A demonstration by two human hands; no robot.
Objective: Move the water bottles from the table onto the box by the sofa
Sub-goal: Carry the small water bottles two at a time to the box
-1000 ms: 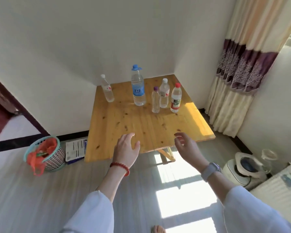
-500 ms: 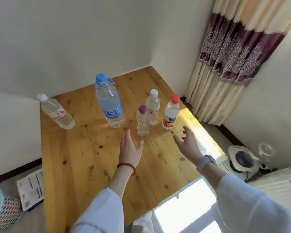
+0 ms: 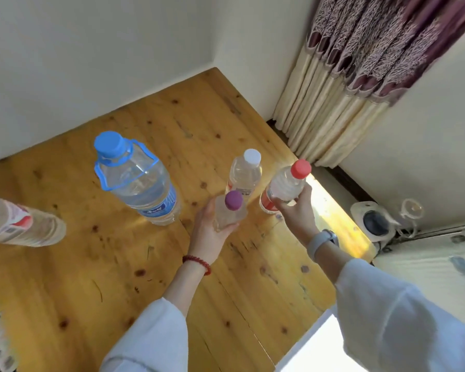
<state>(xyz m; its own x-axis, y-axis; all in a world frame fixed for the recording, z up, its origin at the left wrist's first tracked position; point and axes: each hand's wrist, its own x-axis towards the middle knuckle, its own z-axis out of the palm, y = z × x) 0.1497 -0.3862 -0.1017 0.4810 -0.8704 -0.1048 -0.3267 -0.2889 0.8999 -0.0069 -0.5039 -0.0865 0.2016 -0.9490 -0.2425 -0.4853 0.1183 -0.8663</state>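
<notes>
- Bottles, five, on the wooden bench (image 3: 97, 277).
- Purple-cap bottle (image 3: 230, 210): mid-bench, left hand (image 3: 208, 232) fingers wrapped round its body.
- Red-cap bottle (image 3: 285, 187): near the right edge, tilted, right hand (image 3: 297, 213) fingers clamped on its lower body.
- White-cap bottle (image 3: 244, 171): upright, just behind the purple-cap one, unheld.
- Large blue-cap bottle (image 3: 140, 181): upright, left of the hands.
- Fifth bottle (image 3: 22, 224): at the left edge, cap out of view.
- Curtain (image 3: 360, 71): beyond the far right corner.

left hand (image 3: 210, 232) now gripping purple-capped bottle (image 3: 230, 210); right hand (image 3: 297, 210) (reaching before) gripping red-capped bottle (image 3: 285, 186)
</notes>
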